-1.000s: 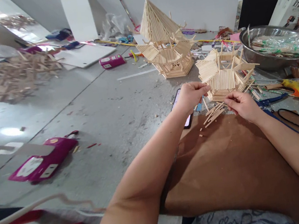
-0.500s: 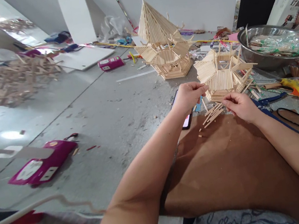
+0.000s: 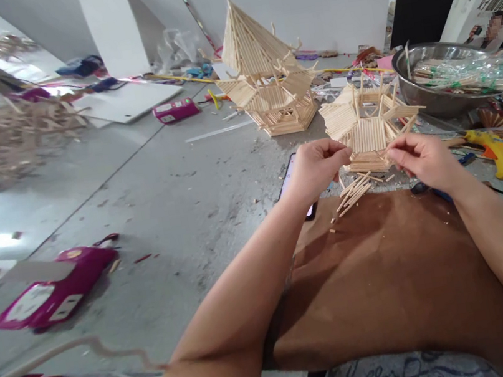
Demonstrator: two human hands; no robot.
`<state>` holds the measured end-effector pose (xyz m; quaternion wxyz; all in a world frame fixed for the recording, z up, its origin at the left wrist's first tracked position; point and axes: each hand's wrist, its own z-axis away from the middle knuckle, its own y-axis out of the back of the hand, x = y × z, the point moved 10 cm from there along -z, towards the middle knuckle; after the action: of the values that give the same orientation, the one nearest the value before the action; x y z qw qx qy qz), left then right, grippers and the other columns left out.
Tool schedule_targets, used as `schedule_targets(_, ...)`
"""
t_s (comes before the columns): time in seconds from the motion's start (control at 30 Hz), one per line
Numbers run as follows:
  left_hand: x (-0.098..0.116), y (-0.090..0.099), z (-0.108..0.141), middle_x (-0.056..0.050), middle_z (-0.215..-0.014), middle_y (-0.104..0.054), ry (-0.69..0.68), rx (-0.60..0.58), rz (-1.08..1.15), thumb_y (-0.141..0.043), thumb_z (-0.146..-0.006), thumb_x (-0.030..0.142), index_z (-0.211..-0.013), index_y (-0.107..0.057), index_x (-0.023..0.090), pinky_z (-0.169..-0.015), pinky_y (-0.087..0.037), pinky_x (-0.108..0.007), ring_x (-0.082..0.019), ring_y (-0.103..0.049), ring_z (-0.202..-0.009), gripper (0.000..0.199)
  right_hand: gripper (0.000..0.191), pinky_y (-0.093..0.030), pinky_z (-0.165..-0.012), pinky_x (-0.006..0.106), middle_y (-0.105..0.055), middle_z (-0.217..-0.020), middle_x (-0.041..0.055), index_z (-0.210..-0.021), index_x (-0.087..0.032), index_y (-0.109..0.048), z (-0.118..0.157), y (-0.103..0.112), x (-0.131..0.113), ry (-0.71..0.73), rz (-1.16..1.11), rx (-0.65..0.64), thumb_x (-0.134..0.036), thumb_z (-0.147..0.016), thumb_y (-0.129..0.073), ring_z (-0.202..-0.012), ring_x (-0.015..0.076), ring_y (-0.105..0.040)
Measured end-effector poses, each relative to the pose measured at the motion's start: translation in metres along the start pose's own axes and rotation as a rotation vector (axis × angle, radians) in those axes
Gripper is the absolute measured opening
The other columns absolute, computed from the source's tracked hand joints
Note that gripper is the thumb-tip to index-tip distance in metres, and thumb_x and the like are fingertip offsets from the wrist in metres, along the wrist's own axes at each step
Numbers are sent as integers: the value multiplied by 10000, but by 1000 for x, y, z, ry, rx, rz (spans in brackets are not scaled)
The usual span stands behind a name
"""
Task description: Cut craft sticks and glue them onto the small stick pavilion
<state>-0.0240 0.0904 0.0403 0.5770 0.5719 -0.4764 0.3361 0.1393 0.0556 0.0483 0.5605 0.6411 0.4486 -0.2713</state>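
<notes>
My left hand [image 3: 317, 169] is closed in a pinch just in front of a small wooden-stick model [image 3: 369, 133] with a slatted roof. Thumb and forefinger of my right hand [image 3: 427, 161] are pressed together near the model's front right edge. Anything between the fingers of either hand is too small to make out. Below the model, a bundle of thin wooden sticks [image 3: 352, 193] lies loose at the edge of a brown sheet [image 3: 405, 266]. Part of a phone [image 3: 288, 173] shows behind my left hand.
A taller stick pagoda [image 3: 271, 84] stands behind to the left. On the right are a metal bowl [image 3: 425, 87] of wrapped sticks and a yellow glue gun [image 3: 494, 149] with its cord. A magenta power strip [image 3: 58, 283] and a heap of sticks [image 3: 12, 139] lie left.
My right hand has risen from the loose sticks to the model's front right, still pinched. My left hand stays close to the model's left side. The view has shifted slightly right.
</notes>
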Motion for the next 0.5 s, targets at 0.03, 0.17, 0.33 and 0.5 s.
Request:
schedule_targets(0.03,7,-4,5,18,-530,-575,-15,-22,17,-563,-665,217,-632,-577,128,-353,-296,-168,-26,-415,-338,96,240,-341,-450,227,-515,-580,-29,-812,-184,-574,0,14,-6,9,25,31,-413,-761,-522,-453,65,-422)
schedule_targets(0.17,23,-23,21,12,-539,-575,-39,-118,54,-544,-661,181,-646,-526,140,-340,-307,-165,-32,-420,-339,47,283,-375,-518,251,-587,-677,3,-855,-208,-578,8,46,-9,-22,333,3,-459,-780,-473,-541,98,-495)
schedule_targets(0.33,22,-49,33,41,-478,-505,-89,-257,59,-530,-671,166,-639,-525,147,-355,-285,-149,-25,-403,-368,37,362,-379,-614,331,-630,-946,83,-897,-198,-565,42,50,50,-277,1129,-216,-509,-740,-468,-833,243,-569)
schedule_targets(0.5,14,-69,39,34,-507,-520,-89,-373,108,-509,-671,156,-620,-519,149,-353,-289,-148,-20,-405,-358,52,430,-388,-627,340,-592,-1015,102,-981,-178,-535,73,46,99,-406,1249,-377,-528,-773,-395,-922,271,-560)
